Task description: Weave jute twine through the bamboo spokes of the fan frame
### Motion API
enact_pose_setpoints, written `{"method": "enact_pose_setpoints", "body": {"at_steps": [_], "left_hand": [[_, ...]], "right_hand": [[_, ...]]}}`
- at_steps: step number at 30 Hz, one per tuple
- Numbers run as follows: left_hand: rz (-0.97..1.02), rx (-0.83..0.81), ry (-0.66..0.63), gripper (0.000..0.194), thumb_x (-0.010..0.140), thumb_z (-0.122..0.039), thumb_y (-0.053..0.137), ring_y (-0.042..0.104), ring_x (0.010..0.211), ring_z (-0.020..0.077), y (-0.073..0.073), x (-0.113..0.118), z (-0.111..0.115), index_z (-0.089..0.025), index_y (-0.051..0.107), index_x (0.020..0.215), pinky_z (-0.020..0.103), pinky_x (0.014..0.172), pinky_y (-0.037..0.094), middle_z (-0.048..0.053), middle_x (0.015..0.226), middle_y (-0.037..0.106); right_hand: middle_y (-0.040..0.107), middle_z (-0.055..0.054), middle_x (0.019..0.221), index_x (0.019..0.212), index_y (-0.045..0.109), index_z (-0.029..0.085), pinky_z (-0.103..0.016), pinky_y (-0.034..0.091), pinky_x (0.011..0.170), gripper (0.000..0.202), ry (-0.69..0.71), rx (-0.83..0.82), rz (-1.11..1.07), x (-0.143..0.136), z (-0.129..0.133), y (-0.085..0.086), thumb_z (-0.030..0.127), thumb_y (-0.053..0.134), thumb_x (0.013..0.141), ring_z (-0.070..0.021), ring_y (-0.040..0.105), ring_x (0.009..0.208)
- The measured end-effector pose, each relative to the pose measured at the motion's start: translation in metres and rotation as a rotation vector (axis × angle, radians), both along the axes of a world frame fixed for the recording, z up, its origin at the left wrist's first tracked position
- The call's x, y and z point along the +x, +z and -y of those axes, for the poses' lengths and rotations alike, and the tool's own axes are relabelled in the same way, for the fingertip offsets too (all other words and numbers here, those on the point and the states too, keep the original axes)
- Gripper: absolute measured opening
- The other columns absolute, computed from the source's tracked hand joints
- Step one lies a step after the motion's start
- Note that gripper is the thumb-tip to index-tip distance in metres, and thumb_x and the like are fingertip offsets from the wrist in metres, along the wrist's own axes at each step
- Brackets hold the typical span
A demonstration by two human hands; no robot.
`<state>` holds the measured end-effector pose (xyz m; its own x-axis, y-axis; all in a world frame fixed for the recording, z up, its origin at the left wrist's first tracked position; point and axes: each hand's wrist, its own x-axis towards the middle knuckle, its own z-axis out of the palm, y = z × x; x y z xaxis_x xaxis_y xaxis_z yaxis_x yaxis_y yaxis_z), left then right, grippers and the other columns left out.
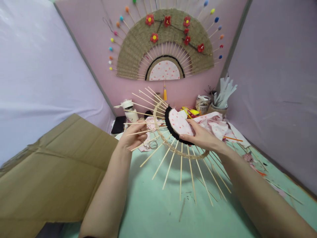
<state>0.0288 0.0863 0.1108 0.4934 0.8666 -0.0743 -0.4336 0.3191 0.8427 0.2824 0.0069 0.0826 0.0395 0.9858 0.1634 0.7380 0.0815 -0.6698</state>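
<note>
Fan frame [177, 123] tilted in right hand [201, 135]; left hand [135, 135] curled alongside.

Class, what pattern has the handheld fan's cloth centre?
The cloth centre is pale pink with reddish dots; head view.

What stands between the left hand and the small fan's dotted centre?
Seen from the left hand, thin sticks, the woven ring and then the black rim lie before the dotted centre, which the right hand holds.

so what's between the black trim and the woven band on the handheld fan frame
In the head view, thin wooden sticks span the gap between black trim and woven band.
</note>
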Motion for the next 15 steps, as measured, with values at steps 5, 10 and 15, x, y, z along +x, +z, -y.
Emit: {"method": "enact_pose_setpoints", "body": {"at_steps": [5, 10, 15], "left_hand": [[0.057, -0.004, -0.015, 0.016, 0.071, -0.011, 0.069, 0.058, 0.058, 0.0072, -0.013, 0.03, 0.012, -0.014, 0.055, 0.079, 0.016, 0.048, 0.045, 0.0, 0.071, 0.061], [0.151, -0.07, -0.023, 0.01, 0.083, -0.019, 0.059, 0.066, 0.094, 0.0222, -0.009, 0.026, 0.014, -0.015, 0.06, 0.092, 0.041, 0.082, 0.055, 0.009, 0.103, 0.067], [0.169, -0.107, -0.019, 0.014, 0.088, -0.019, 0.051, 0.066, 0.097, 0.0232, -0.009, 0.026, 0.017, -0.013, 0.061, 0.096, 0.048, 0.09, 0.052, 0.011, 0.101, 0.069]], "right_hand": [[0.051, -0.016, 0.136, 0.137, 0.036, 0.02, -0.048, 0.047, 0.093, 0.079, 0.054, 0.026, -0.012, -0.006, 0.003, -0.001, 0.059, 0.061, 0.073, -0.0352, 0.052, 0.119], [0.049, -0.017, 0.137, 0.138, 0.036, 0.018, -0.052, 0.045, 0.096, 0.084, 0.044, 0.026, 0.005, -0.002, -0.002, -0.007, 0.062, 0.062, 0.071, -0.037, 0.05, 0.122], [0.043, -0.018, 0.142, 0.139, 0.034, 0.017, -0.054, 0.038, 0.104, 0.088, 0.046, 0.042, 0.008, -0.002, -0.004, -0.009, 0.06, 0.064, 0.069, -0.0374, 0.042, 0.13]]}}
